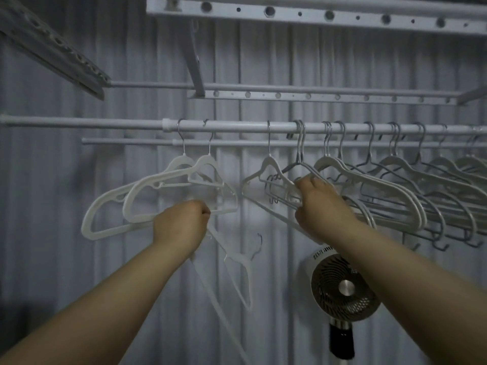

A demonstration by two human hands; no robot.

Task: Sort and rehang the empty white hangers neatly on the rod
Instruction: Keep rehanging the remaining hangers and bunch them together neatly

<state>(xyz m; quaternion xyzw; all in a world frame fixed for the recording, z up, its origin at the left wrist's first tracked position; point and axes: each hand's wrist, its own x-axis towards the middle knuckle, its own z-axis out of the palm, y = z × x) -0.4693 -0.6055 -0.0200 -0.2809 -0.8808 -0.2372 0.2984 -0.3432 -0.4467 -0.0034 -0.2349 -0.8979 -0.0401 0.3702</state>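
White plastic hangers [369, 180] crowd the metal rod [237, 126] on the right, two chunky ones [147, 196] left | my left hand [181, 225] fisted around a slim loose hanger [237, 272] dangling below | right hand [321, 206] gripping a thin hanger [274, 177] still hooked up | round fan [342, 285] lower right

Fan [342, 285] lettering blurred, unreadable

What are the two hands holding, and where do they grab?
The left hand holds loose white hangers by one end, hooks down. The right hand grips grey hangers on the rod by their shoulders.
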